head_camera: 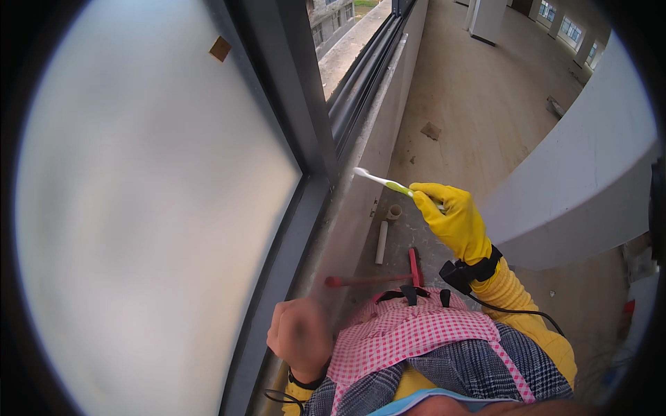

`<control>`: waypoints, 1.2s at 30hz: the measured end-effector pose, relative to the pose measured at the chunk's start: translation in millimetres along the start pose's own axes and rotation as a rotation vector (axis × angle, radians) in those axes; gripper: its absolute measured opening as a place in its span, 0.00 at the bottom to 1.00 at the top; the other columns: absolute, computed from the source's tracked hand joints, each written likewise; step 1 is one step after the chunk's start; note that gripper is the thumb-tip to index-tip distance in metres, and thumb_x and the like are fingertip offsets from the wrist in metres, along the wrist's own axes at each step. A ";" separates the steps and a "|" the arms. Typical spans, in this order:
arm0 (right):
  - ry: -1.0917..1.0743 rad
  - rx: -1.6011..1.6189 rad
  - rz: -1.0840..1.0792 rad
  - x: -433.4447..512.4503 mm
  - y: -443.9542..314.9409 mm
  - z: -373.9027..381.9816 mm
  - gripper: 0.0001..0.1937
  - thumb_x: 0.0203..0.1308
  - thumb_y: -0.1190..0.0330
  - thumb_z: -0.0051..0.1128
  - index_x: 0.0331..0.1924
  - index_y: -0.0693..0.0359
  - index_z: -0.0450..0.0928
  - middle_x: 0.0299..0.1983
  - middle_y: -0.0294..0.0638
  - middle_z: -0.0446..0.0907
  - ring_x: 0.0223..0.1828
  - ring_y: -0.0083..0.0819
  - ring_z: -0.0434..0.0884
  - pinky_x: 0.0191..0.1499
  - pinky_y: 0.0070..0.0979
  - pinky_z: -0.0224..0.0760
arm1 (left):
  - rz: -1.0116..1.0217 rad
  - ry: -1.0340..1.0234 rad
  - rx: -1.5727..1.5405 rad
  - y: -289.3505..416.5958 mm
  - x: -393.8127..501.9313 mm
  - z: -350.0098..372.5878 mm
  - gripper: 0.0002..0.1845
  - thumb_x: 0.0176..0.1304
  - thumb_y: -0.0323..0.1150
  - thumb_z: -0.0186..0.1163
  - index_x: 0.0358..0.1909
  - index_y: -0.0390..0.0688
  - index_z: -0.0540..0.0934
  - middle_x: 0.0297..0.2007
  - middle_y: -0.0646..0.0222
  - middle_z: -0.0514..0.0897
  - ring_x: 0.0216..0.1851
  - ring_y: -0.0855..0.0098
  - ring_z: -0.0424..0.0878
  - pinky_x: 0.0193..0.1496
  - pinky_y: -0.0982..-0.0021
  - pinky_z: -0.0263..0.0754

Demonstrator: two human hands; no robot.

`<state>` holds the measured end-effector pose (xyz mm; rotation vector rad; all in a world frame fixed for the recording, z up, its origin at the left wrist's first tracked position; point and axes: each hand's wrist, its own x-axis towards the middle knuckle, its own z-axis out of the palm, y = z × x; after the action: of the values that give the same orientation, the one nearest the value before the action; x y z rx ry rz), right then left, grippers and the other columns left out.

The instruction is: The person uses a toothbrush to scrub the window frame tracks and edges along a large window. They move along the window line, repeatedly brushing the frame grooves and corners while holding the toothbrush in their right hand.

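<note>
My right hand (452,216), in a yellow rubber glove, grips a white and green toothbrush (398,187) by its handle. The brush head points left, at the edge of the window sill (349,179); whether it touches cannot be told. My left hand (299,330) is bare and curled, low beside the dark metal window frame (291,229). Its palm side is hidden and part of it looks blurred, so I cannot see whether it holds anything. A frosted glass pane (156,208) fills the left side, inside the frame.
Below the sill, a white pipe piece (382,243), a short pipe fitting (394,211) and a red T-shaped tool (415,268) lie on the floor. A curved white column (577,177) stands to the right. Farther along is an open window track (359,88).
</note>
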<state>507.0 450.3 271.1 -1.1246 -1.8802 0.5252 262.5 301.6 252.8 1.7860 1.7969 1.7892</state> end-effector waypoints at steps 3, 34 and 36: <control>-0.110 0.077 -0.064 7.1 -10.9 2.6 0.12 0.68 0.69 0.67 0.52 0.65 0.87 0.36 0.46 0.89 0.29 0.28 0.84 0.32 0.22 0.74 | 0.000 0.016 0.051 3.0 -2.1 5.5 0.07 0.51 0.19 0.66 0.33 0.36 0.83 0.30 0.57 0.85 0.27 0.62 0.85 0.30 0.69 0.77; -0.391 0.614 0.525 14.5 251.8 -180.2 0.11 0.71 0.68 0.62 0.50 0.63 0.89 0.37 0.36 0.89 0.28 0.16 0.76 0.33 0.15 0.70 | -0.625 -0.229 0.555 -42.9 -234.6 176.6 0.12 0.71 0.34 0.64 0.31 0.37 0.77 0.27 0.48 0.79 0.28 0.42 0.78 0.30 0.54 0.72; -0.381 0.585 0.567 10.2 269.2 -195.2 0.11 0.71 0.69 0.61 0.50 0.63 0.89 0.38 0.36 0.89 0.28 0.15 0.76 0.33 0.15 0.69 | -0.673 -0.215 0.528 -42.5 -242.7 189.7 0.13 0.71 0.35 0.64 0.31 0.36 0.77 0.26 0.48 0.79 0.28 0.42 0.78 0.31 0.54 0.72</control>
<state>802.4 581.4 191.8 -1.1898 -1.5121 1.5876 447.2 270.4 4.6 1.1614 2.5047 0.8973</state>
